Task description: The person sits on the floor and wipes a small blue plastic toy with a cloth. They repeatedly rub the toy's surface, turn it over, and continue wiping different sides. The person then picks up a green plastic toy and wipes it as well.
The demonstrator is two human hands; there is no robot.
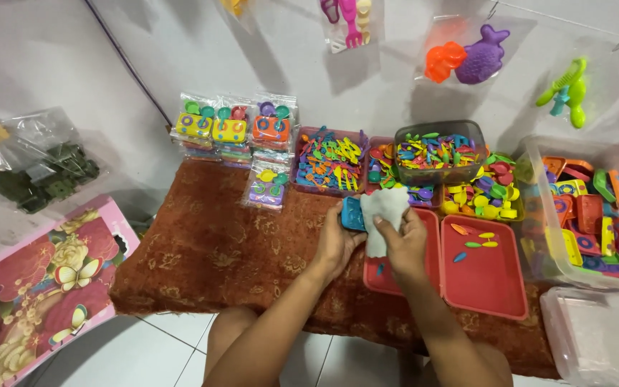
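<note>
Head cam, only view I've got. My left hand (336, 242) is curled around a small blue toy tray (353, 213), fingers under it and thumb at its near edge, held just above the front-left corner of a red plastic tray (424, 276). The blue piece is a stubby rectangle; as far as I can tell its long side runs away from me toward the wall, face tilted up and to the right, though half of it is hidden. My right hand (404, 240) is closed on a white cloth (383, 215), bunched up and pressed against the blue tray's right side, with a tail hanging down between my hands.

Second red tray (485, 276) sits just to the right with a few small coloured bits in it. Everything rests on a rust-brown patterned rug (209, 251). Behind are bins of bright toy pieces, including a dark clear tub (438, 152).
</note>
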